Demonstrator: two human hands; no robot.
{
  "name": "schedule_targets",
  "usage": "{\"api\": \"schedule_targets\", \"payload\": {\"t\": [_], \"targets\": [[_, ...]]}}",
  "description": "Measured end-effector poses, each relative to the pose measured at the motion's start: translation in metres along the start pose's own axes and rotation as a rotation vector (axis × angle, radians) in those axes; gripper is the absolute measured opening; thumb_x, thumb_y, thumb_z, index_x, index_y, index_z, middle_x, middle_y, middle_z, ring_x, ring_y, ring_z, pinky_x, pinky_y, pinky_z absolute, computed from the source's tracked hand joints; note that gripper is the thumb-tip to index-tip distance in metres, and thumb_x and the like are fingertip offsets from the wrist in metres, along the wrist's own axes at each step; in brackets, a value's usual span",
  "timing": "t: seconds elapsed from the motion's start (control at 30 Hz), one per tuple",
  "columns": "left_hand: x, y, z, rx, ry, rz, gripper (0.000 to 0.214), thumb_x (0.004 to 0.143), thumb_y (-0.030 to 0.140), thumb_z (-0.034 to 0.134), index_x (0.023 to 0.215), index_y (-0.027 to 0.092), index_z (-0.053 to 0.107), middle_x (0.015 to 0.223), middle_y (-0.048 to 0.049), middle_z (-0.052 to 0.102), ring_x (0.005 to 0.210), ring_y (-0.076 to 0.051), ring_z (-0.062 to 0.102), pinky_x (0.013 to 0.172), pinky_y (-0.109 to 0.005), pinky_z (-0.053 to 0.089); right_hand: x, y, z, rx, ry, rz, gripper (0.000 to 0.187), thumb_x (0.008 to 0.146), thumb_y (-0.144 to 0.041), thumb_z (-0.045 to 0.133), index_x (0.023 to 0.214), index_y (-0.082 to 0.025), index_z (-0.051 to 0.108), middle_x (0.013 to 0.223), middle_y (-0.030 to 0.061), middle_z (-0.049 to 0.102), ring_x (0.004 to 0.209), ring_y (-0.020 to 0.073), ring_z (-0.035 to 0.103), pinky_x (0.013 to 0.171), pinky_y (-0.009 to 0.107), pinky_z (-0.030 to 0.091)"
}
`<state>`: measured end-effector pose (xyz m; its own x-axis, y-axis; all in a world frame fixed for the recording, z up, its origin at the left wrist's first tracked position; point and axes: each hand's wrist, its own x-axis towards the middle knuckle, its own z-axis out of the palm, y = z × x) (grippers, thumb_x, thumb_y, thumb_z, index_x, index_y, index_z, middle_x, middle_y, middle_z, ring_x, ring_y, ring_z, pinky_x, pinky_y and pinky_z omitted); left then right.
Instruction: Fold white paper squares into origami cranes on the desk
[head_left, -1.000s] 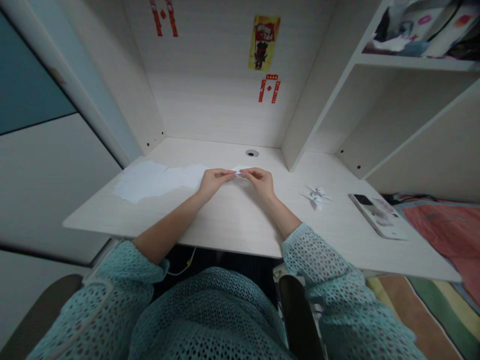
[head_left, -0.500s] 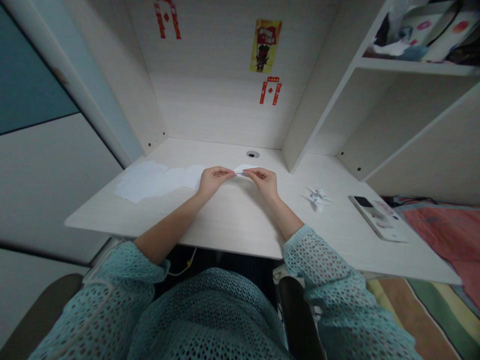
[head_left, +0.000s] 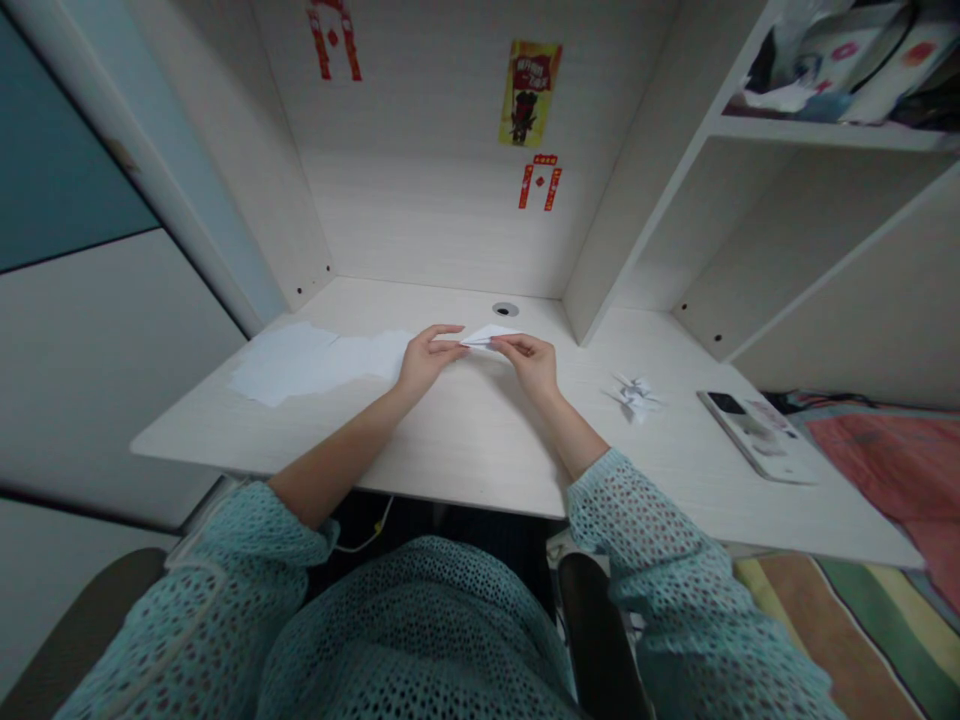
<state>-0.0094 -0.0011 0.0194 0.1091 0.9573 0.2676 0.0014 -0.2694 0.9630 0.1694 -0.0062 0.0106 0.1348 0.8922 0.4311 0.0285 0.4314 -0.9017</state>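
Note:
Between my two hands, over the middle of the desk, is a small piece of white folded paper (head_left: 484,338) with a pointed left end. My left hand (head_left: 428,360) has its index finger raised apart, while its thumb and another finger meet at the paper's left tip. At the right end, my right hand (head_left: 531,362) pinches the paper between thumb and forefinger, the remaining fingers curled. Part of the paper is covered by my right fingertips. Its exact folded shape is too small to tell.
White paper sheets (head_left: 300,362) overlap on the left of the desk (head_left: 465,455). To the right lie a spiky cluster of small folded white paper pieces (head_left: 634,397) and a phone (head_left: 757,438). A round cable hole (head_left: 505,310) is near the back panel; a partition (head_left: 637,210) rises right of it.
My left index finger has lifted away from the thumb, and more of the folded paper shows. My right hand keeps its pinch, shifted very slightly right. Everything else stays put.

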Motion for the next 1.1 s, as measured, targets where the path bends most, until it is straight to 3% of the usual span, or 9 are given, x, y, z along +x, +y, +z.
{"api": "schedule_targets", "payload": {"t": [0.1, 0.23, 0.43, 0.6, 0.93, 1.1], "targets": [[-0.001, 0.000, 0.001, -0.044, -0.034, -0.006, 0.056, 0.060, 0.034, 0.077, 0.112, 0.018, 0.062, 0.085, -0.0062, 0.072, 0.077, -0.017, 0.066, 0.076, -0.028, 0.049, -0.001, 0.001, 0.001, 0.017, -0.032, -0.026, 0.019, 0.065, -0.037, 0.074, 0.075, -0.020, 0.074, 0.082, 0.0056, 0.073, 0.078, 0.0201, 0.066, 0.080, 0.035, 0.051], [-0.001, -0.001, 0.003, -0.044, -0.002, -0.025, 0.044, 0.062, 0.036, 0.076, 0.100, 0.016, 0.068, 0.085, -0.0072, 0.072, 0.077, -0.018, 0.066, 0.077, -0.030, 0.050, -0.003, 0.002, 0.002, 0.003, -0.053, -0.031, 0.019, 0.066, -0.037, 0.073, 0.076, -0.021, 0.074, 0.083, 0.0054, 0.073, 0.080, 0.0204, 0.067, 0.082, 0.036, 0.051], [-0.004, 0.002, 0.006, -0.040, 0.034, 0.008, 0.048, 0.063, 0.035, 0.075, 0.106, 0.017, 0.068, 0.091, -0.0077, 0.072, 0.085, -0.020, 0.066, 0.084, -0.032, 0.050, -0.003, 0.001, 0.004, 0.032, -0.049, -0.032, 0.018, 0.066, -0.035, 0.074, 0.077, -0.020, 0.074, 0.084, 0.0060, 0.073, 0.081, 0.0204, 0.067, 0.083, 0.036, 0.051], [-0.004, 0.001, 0.008, -0.015, 0.044, 0.056, 0.037, 0.063, 0.035, 0.076, 0.094, 0.016, 0.073, 0.096, -0.0084, 0.072, 0.090, -0.021, 0.065, 0.088, -0.033, 0.049, -0.004, 0.002, 0.006, 0.026, -0.059, -0.034, 0.019, 0.066, -0.037, 0.073, 0.076, -0.021, 0.074, 0.083, 0.0054, 0.073, 0.080, 0.0202, 0.067, 0.083, 0.037, 0.051], [-0.001, 0.004, 0.009, -0.090, 0.045, -0.017, 0.033, 0.058, 0.037, 0.079, 0.085, 0.017, 0.075, 0.092, -0.0074, 0.073, 0.090, -0.021, 0.066, 0.093, -0.037, 0.047, -0.006, -0.001, 0.011, 0.095, -0.005, -0.005, 0.019, 0.066, -0.036, 0.073, 0.076, -0.020, 0.072, 0.079, 0.0038, 0.072, 0.073, 0.0170, 0.066, 0.075, 0.033, 0.052], [-0.004, 0.006, 0.013, -0.157, 0.070, -0.046, 0.031, 0.059, 0.034, 0.079, 0.084, 0.017, 0.074, 0.090, -0.0071, 0.073, 0.089, -0.020, 0.066, 0.092, -0.037, 0.048, -0.005, 0.001, 0.010, 0.038, -0.002, -0.080, 0.018, 0.070, -0.036, 0.070, 0.076, -0.020, 0.071, 0.079, 0.0040, 0.071, 0.074, 0.0164, 0.065, 0.075, 0.031, 0.051]]}}
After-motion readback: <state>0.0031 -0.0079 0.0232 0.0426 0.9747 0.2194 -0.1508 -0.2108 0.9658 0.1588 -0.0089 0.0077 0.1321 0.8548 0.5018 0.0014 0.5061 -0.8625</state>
